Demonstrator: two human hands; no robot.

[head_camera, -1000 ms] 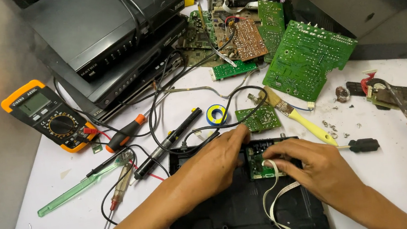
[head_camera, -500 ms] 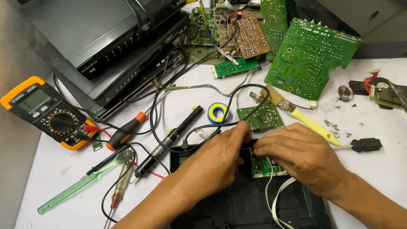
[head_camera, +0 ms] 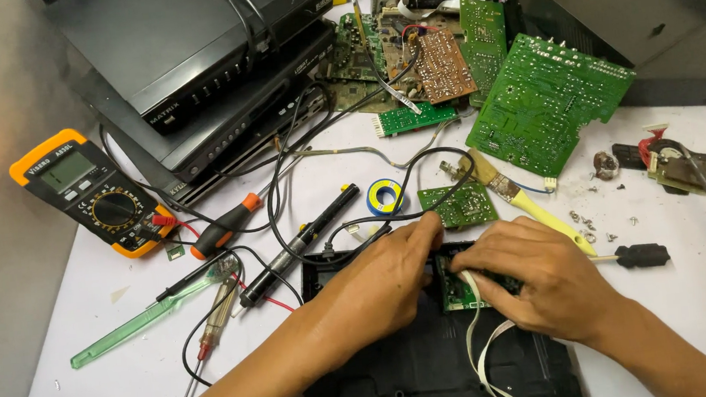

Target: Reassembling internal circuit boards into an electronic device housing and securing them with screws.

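Down at the lower centre of the frame, we have both hands on a small green circuit board (head_camera: 456,288) seated in the black casing (head_camera: 422,373) — left hand (head_camera: 386,277) curled over its left edge, right hand (head_camera: 542,279) pinching it from the right. White ribbon cables (head_camera: 475,351) trail below — an orange multimeter (head_camera: 94,193) lies upper left.

Both forearms reach in from the lower edge. The left hand (head_camera: 386,277) and right hand (head_camera: 542,279) meet, palms down, fingers curled.
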